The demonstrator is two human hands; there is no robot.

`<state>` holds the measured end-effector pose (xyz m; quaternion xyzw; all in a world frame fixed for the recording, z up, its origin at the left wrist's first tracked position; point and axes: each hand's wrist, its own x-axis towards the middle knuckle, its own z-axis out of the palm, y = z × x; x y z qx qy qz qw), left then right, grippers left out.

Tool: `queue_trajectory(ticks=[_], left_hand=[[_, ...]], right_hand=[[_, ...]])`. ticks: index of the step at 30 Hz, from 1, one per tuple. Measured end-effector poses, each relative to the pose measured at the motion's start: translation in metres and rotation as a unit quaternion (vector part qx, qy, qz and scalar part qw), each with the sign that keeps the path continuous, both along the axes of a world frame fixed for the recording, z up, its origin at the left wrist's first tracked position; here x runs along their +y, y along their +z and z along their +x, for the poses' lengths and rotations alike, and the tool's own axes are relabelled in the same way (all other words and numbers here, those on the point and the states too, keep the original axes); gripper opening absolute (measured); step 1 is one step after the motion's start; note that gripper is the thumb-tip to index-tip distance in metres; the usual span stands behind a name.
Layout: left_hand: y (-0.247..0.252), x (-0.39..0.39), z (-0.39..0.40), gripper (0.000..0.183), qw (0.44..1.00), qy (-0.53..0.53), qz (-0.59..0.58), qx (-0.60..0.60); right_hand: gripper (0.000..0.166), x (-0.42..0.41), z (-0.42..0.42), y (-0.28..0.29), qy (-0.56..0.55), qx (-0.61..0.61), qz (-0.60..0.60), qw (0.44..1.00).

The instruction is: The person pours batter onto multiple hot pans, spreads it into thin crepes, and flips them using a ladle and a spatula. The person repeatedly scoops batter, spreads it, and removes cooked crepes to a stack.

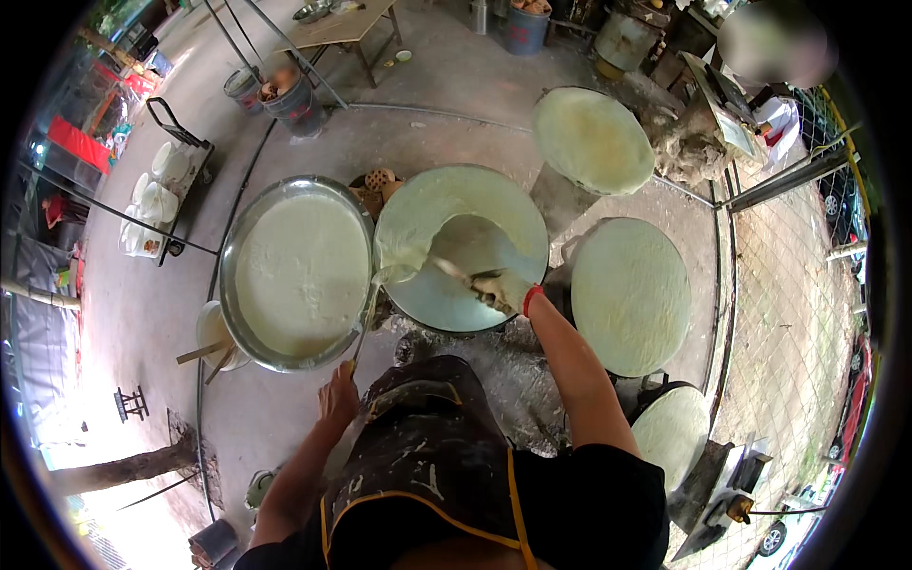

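My left hand [339, 396] grips the handle of a metal ladle [396, 273], whose bowl hangs at the left rim of a round griddle [463, 313]. Pale batter [456, 184] covers the griddle's back and sides in a ring, with bare metal at its front and centre. My gloved right hand [500, 292], with a red cuff, is over the right half of the griddle, closed on a blurred, light-coloured tool [452, 271] that I cannot make out exactly. Left of the griddle stands a wide metal basin [235, 313] of pale batter [303, 271].
Round, batter-coated surfaces stand at the right [630, 296], back right [593, 141] and lower right [673, 434]. A white bucket [212, 324] with wooden sticks is beside the basin. Farther left is a cart [187, 182] with white buckets [158, 203]. A wire fence [791, 306] runs along the right.
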<state>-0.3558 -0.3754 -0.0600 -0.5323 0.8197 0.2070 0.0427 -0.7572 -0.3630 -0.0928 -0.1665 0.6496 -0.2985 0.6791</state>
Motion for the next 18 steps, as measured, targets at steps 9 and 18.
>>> queue_trajectory(ticks=[9, 18], left_hand=[[-0.006, -0.025, 0.046, 0.031, 0.997, -0.071, 0.011, 0.024], [-0.015, -0.093, 0.121, 0.035, 0.922, -0.195, -0.090, 0.323]], right_hand=[[0.023, 0.043, 0.033, -0.018, -0.138, 0.049, -0.032, 0.989], [0.023, 0.107, 0.245, -0.029, -0.461, -0.157, -0.117, 0.866]])
